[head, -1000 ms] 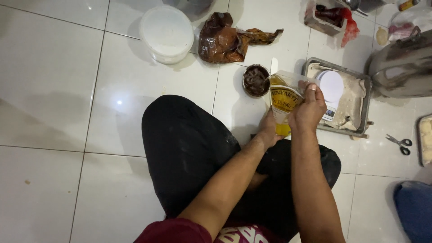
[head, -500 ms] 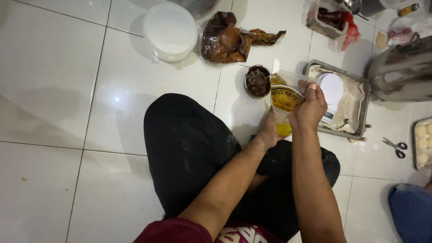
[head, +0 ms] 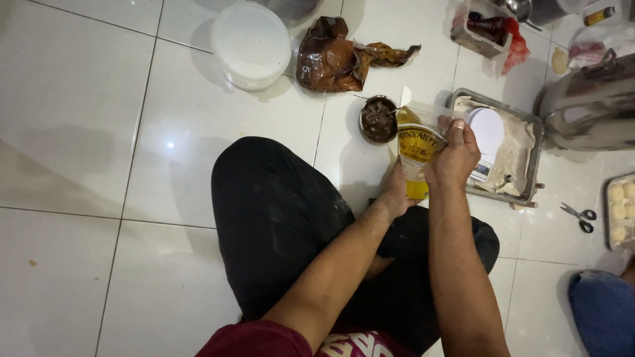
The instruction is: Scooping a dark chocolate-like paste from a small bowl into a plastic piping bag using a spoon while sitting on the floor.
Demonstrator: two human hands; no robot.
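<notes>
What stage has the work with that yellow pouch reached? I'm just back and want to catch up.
Already laid out: a small bowl of dark paste, a metal tray with a white disc on it, and pale dough balls at the right edge. In hand: the left hand holds the bottom of the yellow pouch, and the right hand grips its top. Whether it is open is unclear. No liquid is pouring yet.

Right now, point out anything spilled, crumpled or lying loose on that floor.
A crumpled brown bag lies open on the tiles beside the white tub. Scissors lie loose on the floor right of the metal tray. No spill shows: both hands, left hand and right hand, hold the yellow pouch upright.
</notes>
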